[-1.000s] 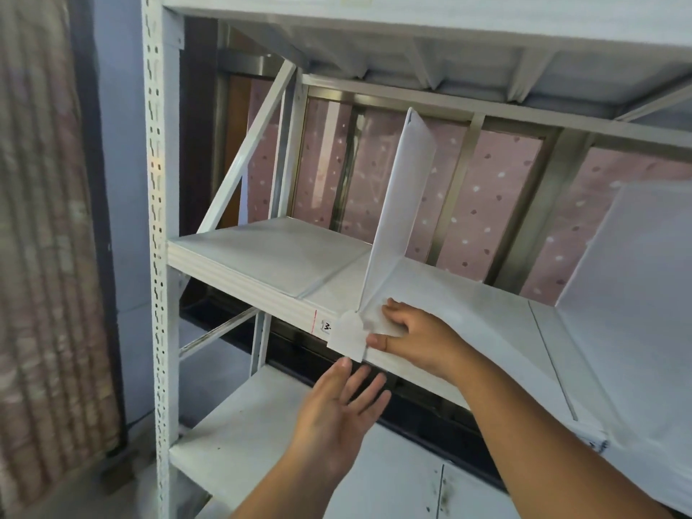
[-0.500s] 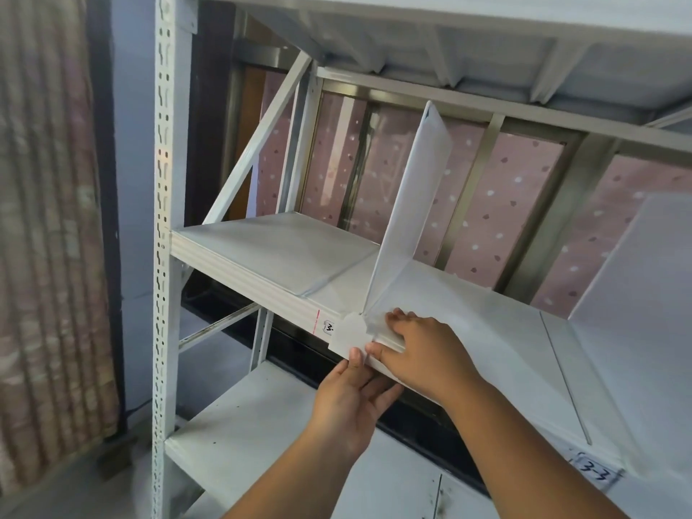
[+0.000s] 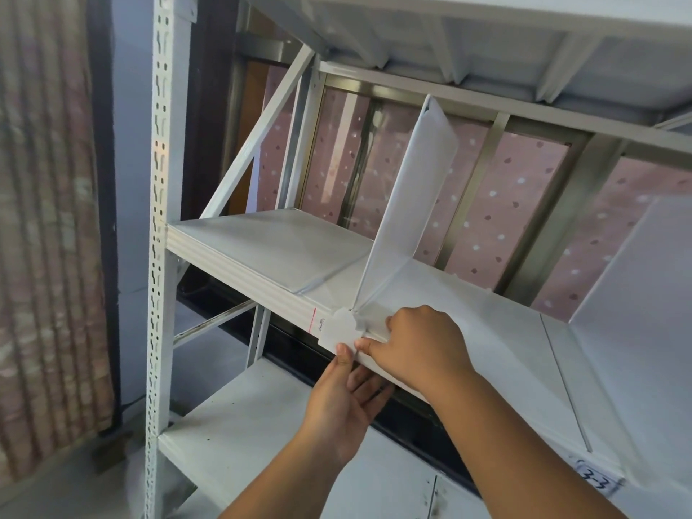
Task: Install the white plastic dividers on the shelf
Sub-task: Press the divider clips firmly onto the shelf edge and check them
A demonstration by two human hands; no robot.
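A white plastic divider point(image 3: 406, 204) stands upright on the middle shelf point(image 3: 262, 252), leaning slightly right, its flat base spread over the shelf board and its front tab point(image 3: 339, 329) hanging over the shelf's front edge. My right hand point(image 3: 419, 344) presses down on the divider's base at the front edge, thumb on the lip. My left hand point(image 3: 342, 398) reaches up from below, fingertips touching the underside of the front tab. A second white divider point(image 3: 636, 294) stands at the right on the same shelf.
The white metal rack has a perforated upright post point(image 3: 161, 256) at left, a diagonal brace point(image 3: 258, 140), an upper shelf point(image 3: 449, 28) overhead and a lower shelf point(image 3: 232, 440). A label reading 3-3 point(image 3: 597, 479) sits on the front edge. A curtain point(image 3: 45, 237) hangs left.
My left hand rose from below the shelf to the divider's front tab and now touches it. My right hand stayed on the divider's base. The view shifted slightly closer.
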